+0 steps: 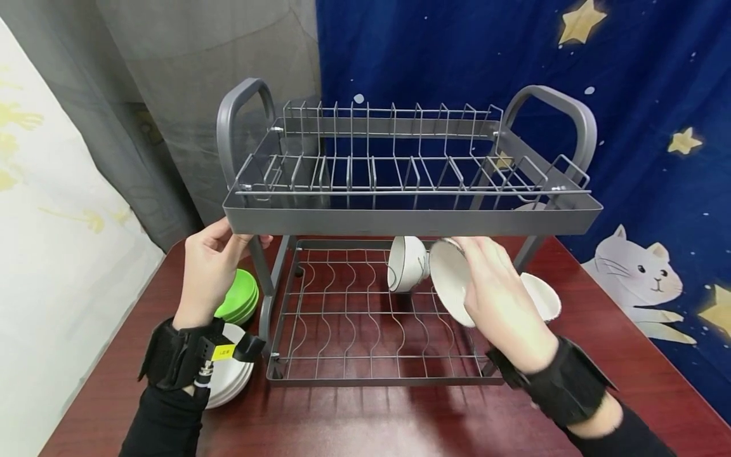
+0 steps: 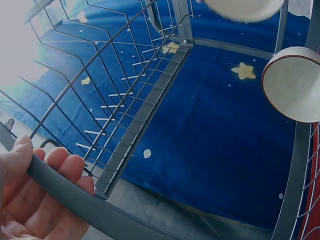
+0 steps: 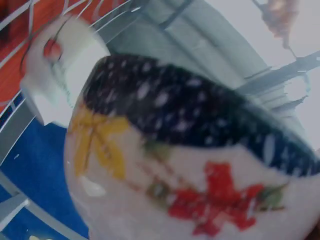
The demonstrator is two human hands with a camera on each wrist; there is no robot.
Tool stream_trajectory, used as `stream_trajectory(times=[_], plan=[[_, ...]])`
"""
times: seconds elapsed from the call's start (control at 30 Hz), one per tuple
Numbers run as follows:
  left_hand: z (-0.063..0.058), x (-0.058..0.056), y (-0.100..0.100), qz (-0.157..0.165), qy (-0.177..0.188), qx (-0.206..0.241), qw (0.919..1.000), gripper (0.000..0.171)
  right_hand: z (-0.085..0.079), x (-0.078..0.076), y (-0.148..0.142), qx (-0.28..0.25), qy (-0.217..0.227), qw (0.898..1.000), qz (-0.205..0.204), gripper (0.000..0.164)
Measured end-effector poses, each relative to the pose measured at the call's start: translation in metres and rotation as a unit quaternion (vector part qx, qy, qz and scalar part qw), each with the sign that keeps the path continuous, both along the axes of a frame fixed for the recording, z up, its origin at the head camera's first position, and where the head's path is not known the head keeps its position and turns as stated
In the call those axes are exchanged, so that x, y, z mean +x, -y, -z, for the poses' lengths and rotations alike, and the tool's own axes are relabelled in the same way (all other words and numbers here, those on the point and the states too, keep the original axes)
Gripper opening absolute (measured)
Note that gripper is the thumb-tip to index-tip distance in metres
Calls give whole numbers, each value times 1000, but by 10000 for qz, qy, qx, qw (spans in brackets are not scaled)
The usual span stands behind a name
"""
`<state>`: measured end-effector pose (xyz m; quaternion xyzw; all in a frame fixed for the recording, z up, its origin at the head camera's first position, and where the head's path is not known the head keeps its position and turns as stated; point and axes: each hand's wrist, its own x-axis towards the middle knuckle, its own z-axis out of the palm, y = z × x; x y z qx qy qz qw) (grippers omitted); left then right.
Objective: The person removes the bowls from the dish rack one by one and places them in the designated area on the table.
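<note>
My right hand holds a white bowl tilted on its side, between the tiers of a grey two-tier dish rack. Up close in the right wrist view, the bowl's outside shows a dark speckled band with red and yellow flowers. Left of it, another white bowl stands on its side on the lower wire tier. My left hand grips the upper tier's left edge, thumb and fingers around the grey rail in the left wrist view.
Stacked green bowls and white plates sit on the red-brown table left of the rack. Another white bowl is at the right, beyond my right hand. Tall handles rise from the upper tier. Curtains hang behind.
</note>
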<state>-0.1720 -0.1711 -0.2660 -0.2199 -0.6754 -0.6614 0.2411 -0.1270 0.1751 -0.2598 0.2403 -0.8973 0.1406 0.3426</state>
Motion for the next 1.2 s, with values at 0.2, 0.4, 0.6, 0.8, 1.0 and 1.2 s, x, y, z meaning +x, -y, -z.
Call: stream_trajectory(times=[0.2, 0.4, 0.6, 0.8, 1.0, 1.2], plan=[[0, 0, 1, -25, -20, -30, 10000, 19, -6, 51, -31, -987, 702, 9919, -388, 67], [0, 0, 0, 16, -31, 84, 10000, 18, -4, 78, -104, -2591, 1967, 9438, -587, 64], [0, 0, -1, 31, -81, 106, 9999, 18, 27, 47, -176, -5322, 1776, 7816, -2726, 69], [0, -1, -1, 48, -48, 104, 9999, 20, 51, 5, -184, -7024, 1718, 6635, -1918, 64], [1, -3, 0, -39, 23, 12, 10000, 20, 97, -43, -186, -7524, 2151, 6209, -462, 66], [4, -4, 1, -66, 15, 51, 10000, 19, 171, -94, -216, -6978, 2096, 6801, 811, 60]])
